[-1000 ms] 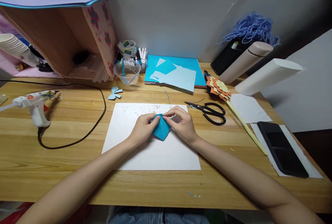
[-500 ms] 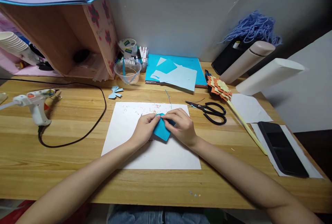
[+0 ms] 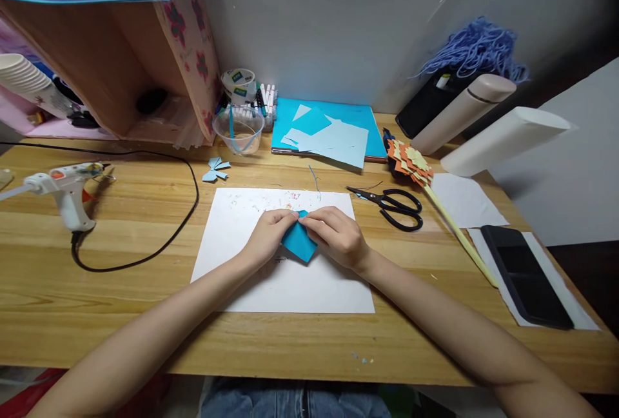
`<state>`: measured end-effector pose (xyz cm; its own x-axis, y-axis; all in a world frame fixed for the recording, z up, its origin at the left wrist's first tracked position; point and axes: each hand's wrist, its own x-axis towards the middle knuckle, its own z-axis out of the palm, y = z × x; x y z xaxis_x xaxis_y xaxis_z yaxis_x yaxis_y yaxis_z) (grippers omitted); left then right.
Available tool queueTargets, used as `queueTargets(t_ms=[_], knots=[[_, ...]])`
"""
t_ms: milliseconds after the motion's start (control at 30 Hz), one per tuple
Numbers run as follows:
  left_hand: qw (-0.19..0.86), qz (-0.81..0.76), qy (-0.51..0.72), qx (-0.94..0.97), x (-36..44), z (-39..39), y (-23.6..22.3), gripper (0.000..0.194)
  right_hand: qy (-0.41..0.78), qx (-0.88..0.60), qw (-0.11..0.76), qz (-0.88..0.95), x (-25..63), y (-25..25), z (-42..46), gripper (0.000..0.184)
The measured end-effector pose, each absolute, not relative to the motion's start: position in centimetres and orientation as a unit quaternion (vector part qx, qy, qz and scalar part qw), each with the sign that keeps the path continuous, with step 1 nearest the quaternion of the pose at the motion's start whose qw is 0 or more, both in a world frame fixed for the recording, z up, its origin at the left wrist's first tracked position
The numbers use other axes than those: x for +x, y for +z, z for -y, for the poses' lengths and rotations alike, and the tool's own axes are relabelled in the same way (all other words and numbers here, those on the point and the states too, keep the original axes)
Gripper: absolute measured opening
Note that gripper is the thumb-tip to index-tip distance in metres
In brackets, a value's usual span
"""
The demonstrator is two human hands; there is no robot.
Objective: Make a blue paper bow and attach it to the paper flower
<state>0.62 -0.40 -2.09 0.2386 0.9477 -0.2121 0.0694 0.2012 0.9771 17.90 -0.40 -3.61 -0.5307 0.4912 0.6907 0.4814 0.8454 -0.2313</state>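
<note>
Between my two hands is a small folded piece of blue paper, held above a white sheet with colored specks. My left hand pinches its upper left edge between thumb and fingers. On the other side, my right hand pinches the paper near its top, thumb and fingertips close to those of the left. The paper's lower corner points toward me; its upper part is partly hidden by my fingers. Black-handled scissors lie right of the sheet, and a light-blue paper bow lies beyond its upper left corner.
A hot glue gun with a black cord rests at left. Behind stand a box, a clear plastic cup and blue paper sheets. At right are a paper flower, white roll, bottle and phone.
The blue paper has tilted slightly in my fingers, its lower corner shifting a little left. Both hands keep their pinch on it.
</note>
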Motion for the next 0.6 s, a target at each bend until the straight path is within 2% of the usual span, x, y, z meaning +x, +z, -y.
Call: queueTargets(t_ms=[300, 467, 600], knots=[[0.625, -0.493, 0.350, 0.494, 0.51, 0.13, -1.64, 0.041, -0.014, -0.247, 0.412, 0.877, 17.79, -3.69, 0.62, 0.024], [0.646, -0.485, 0.340, 0.482, 0.21, -0.06, -1.58, 0.040, 0.046, -0.278, 0.447, 0.849, 17.66, -4.05, 0.51, 0.021], [0.643, -0.485, 0.339, 0.486, 0.18, -0.07, -1.55, 0.040, 0.067, -0.283, 0.431, 0.855, 17.75, -4.19, 0.37, 0.020]])
